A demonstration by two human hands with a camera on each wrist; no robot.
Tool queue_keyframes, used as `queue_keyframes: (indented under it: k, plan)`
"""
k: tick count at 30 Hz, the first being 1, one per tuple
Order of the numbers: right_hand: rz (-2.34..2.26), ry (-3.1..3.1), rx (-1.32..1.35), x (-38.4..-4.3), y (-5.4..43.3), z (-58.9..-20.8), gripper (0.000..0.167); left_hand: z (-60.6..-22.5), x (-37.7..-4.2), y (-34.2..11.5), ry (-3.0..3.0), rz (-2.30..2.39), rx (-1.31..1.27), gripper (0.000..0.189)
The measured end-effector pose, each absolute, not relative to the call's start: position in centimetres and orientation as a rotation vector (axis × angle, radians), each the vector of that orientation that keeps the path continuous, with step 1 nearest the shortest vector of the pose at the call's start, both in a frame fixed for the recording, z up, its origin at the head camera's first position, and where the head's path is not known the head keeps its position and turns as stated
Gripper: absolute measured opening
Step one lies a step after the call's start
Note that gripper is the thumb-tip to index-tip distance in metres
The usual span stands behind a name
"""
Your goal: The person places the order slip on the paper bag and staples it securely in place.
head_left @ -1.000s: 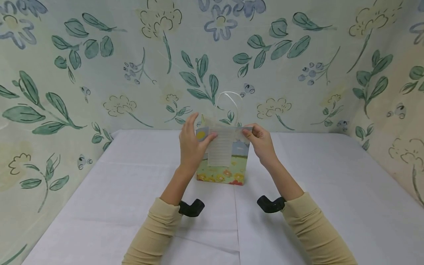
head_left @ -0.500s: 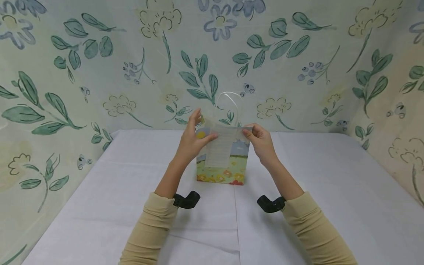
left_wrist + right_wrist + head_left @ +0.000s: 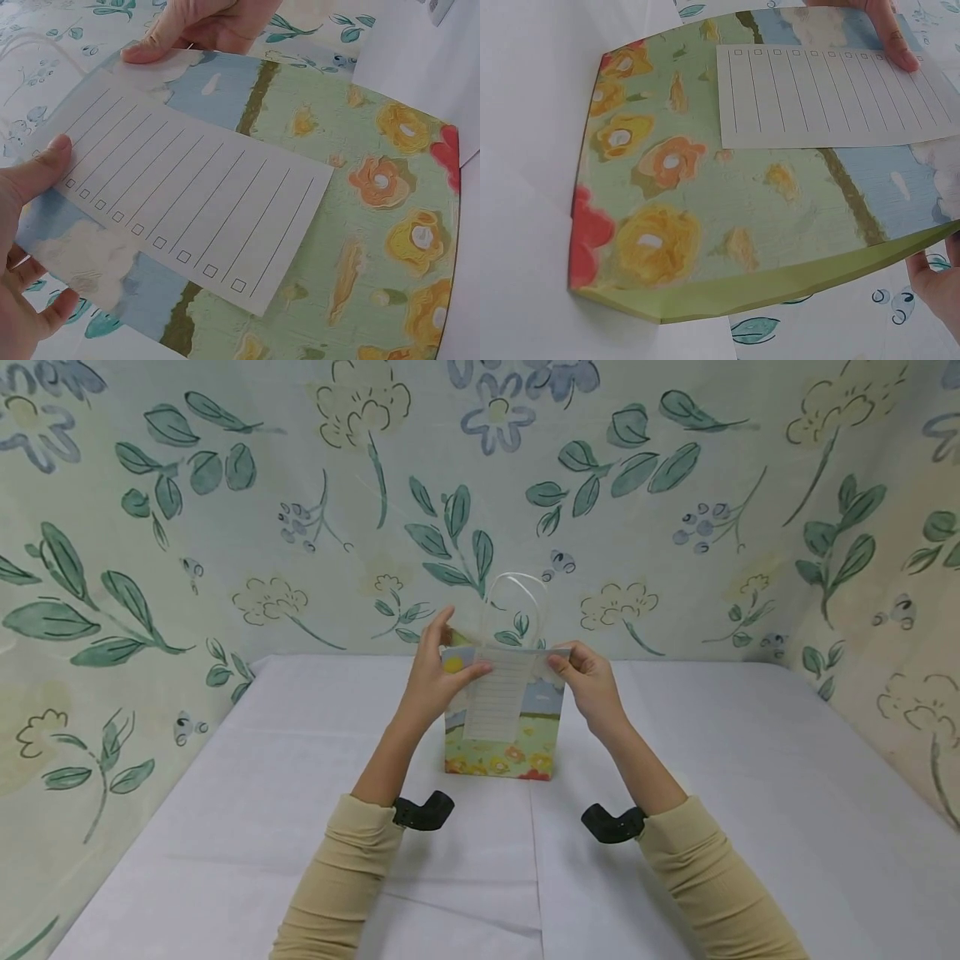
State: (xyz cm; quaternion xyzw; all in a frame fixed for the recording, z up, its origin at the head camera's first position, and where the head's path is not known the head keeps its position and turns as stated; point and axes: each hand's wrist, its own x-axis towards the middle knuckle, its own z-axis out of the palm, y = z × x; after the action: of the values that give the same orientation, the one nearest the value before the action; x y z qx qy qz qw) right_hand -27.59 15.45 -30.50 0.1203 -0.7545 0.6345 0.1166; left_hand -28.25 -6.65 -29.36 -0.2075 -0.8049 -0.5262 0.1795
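Note:
A paper gift bag (image 3: 536,747), painted with flowers, grass and sky, stands upright on the table in the head view. Over its front lies a white checklist sheet (image 3: 497,702) with ruled lines and small boxes, slightly slanted. My left hand (image 3: 433,681) is at the bag's upper left; its thumb (image 3: 54,161) presses the sheet's top end against the bag, and its other fingers reach behind the edge. With thumb and fingers my right hand (image 3: 592,685) pinches the upper right corner of the bag. In the right wrist view the bag's green side panel (image 3: 780,289) shows.
A clear-looking handle loop (image 3: 517,578) rises above the bag. White cloth (image 3: 285,793) covers the table, with creases near the middle. Behind stands a floral backdrop (image 3: 300,560). Black wrist devices (image 3: 613,823) jut inward from both beige sleeves.
My left hand has tilted and its wrist has shifted left. The sheet's lower end has swung slightly left and down. My right hand keeps its hold on the corner.

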Motion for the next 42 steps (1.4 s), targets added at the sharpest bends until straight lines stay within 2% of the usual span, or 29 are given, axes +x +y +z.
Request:
queue_keyframes:
  k: [4, 15, 28, 36, 42]
  plan:
    - [1.862, -2.207, 0.349, -27.6, 15.5, -30.5, 0.011, -29.5, -28.4, -6.5, -2.258, -1.525, -0.566, 0.081]
    - [1.857, -2.209, 0.378, -27.5, 15.5, -30.5, 0.012, -29.3, -28.5, -6.0, -2.292, -1.531, -0.506, 0.04]
    - [1.792, -2.24, 0.505, -27.3, 15.6, -30.3, 0.028, -29.1, -28.6, -6.2, -2.335, -1.626, -0.471, 0.034]
    - [1.503, -2.34, 0.547, -26.9, 14.9, -29.2, 0.05, -29.3, -28.6, -6.3, -2.302, -1.695, -0.5, 0.035]
    - [1.277, -2.421, 0.537, -26.8, 14.4, -28.1, 0.043, -29.2, -28.6, -6.1, -2.294, -1.717, -0.503, 0.033]
